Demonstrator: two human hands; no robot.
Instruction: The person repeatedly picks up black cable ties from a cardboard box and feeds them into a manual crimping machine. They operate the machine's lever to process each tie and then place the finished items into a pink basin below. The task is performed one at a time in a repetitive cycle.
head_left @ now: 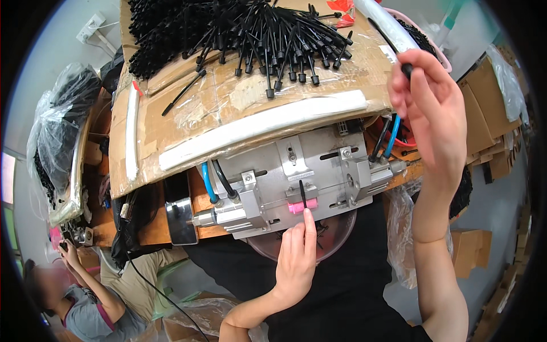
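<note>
My left hand [296, 256] is at the front of a metal clamping fixture [293, 151]. Its index finger is stretched out, with the tip at a pink block [296, 207] in the fixture's middle; the other fingers are loosely bent. A short black rod [302, 191] lies across that block, pointing away from me. Raised at the upper right, my right hand [436, 108] pinches a thin black rod [383, 36] by its thicker knobbed end. Beyond the fixture, a heap of similar black knobbed rods [273, 43] covers the cardboard [233, 102].
White foam strips [262, 131] edge the cardboard. Blue hoses [208, 182] and black ones run to the fixture's cylinders. Under it sits a round clear bowl [342, 228]. A phone [181, 219] lies to the left. Another person [97, 302] works at lower left. Cardboard boxes [484, 97] stand right.
</note>
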